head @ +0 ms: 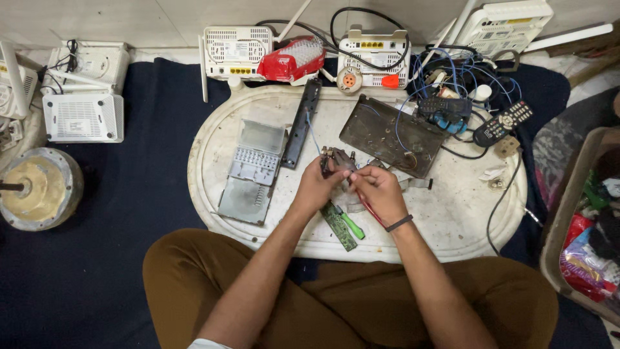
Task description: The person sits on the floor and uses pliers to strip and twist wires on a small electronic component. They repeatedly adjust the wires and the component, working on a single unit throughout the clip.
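My left hand point(314, 189) grips a small metal electronic part point(338, 159) with connectors on its far edge, held just above the white oval tray point(452, 220). My right hand point(381, 192) holds a thin red-handled tool point(369, 211), its tip against the part; a dark band sits on that wrist. Beneath my hands lie a narrow green circuit board point(340, 228) and a green-handled screwdriver point(352, 225). I sit cross-legged in brown trousers at the tray's near edge.
On the tray: a grey metal casing point(253, 169), a black strip point(301, 123), a dark metal plate point(390, 134) with blue wires. Two remotes point(502, 121) lie far right. White routers point(237, 52) line the back and left. A round metal motor point(35, 187) sits left, a box point(581, 220) right.
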